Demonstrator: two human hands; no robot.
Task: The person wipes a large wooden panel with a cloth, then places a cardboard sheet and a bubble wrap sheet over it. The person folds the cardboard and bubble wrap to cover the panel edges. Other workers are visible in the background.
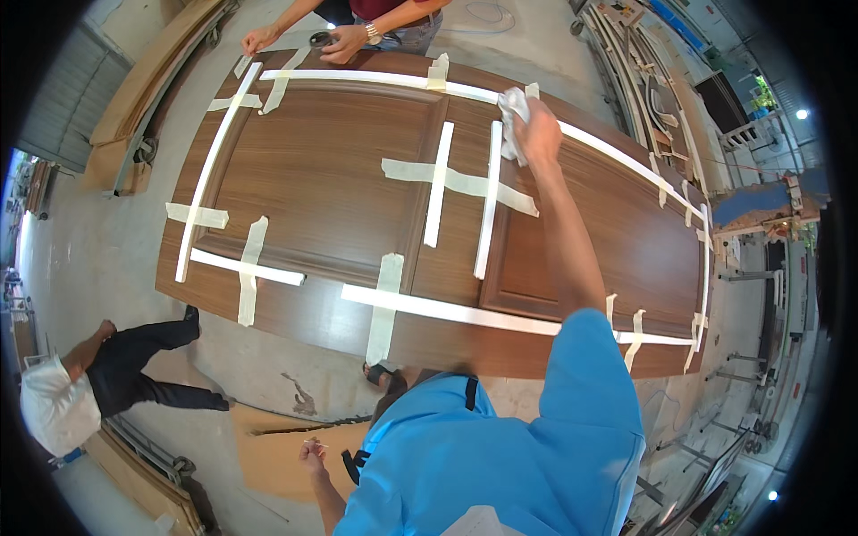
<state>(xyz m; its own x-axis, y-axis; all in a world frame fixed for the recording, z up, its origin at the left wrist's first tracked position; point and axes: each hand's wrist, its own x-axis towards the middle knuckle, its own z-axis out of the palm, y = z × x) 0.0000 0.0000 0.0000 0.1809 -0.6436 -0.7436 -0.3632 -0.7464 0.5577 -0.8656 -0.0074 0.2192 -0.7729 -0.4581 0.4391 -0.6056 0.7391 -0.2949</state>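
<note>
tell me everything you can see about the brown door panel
The brown door panel lies flat, wood-grained, with two rectangular fields edged by moulding. White strips lie near its edges and across its middle, held by pale masking tape. The right hand holds a crumpled white cloth at its far side. Its underside is hidden.

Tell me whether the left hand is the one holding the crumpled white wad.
No, the right hand holds the crumpled white wad over the brown panel, while the left hand is down beyond its near edge.
</note>
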